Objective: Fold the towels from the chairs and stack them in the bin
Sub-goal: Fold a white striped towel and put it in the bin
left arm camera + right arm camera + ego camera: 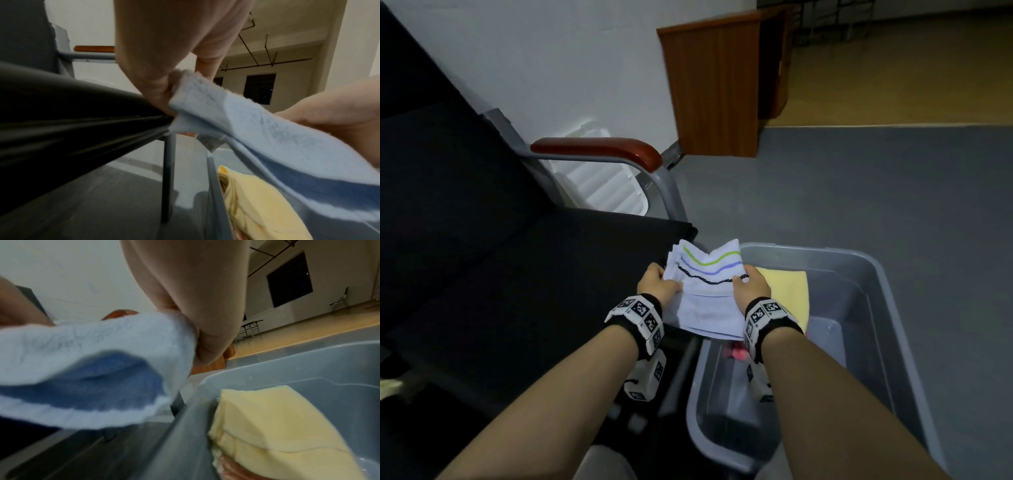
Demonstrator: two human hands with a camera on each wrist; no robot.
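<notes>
Folded striped towel (pixel 707 291) held over the bin (pixel 887 308) edge.
Left hand (pixel 657 284) and right hand (pixel 751 286) fingers pinch its opposite sides, frame centre.

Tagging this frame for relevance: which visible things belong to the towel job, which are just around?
Job:
- striped white towel, folded, gripped by left hand and right hand
- grey bin
- yellow towel already in the bin
- black chair

Just around:
- wooden lectern
- white slatted plastic piece behind the chair's armrest
</notes>
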